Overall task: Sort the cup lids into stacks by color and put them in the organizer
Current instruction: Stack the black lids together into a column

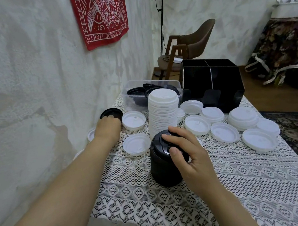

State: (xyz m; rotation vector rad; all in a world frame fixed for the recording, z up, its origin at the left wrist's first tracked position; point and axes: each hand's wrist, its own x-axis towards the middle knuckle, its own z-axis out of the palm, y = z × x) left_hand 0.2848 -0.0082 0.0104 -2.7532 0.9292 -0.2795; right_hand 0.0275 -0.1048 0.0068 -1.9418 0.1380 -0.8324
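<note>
Right hand (186, 153) grips the black stack (162, 169) of lids on the tabletop (155, 208), with its fingers curled over the top lid and its thumb against the side. Left hand (108, 125) reaches out toward the wall, its fingertips on the near rim of a single black lid (111, 113), but whether they grip it cannot be told. Just beyond the right hand stands the tall white stack (163, 111); loose white lids (224, 132) lie between the two hands and to the right of the right hand, and farther beyond it sit a clear bin (132, 86) holding black lids and the black organizer (213, 85).
</note>
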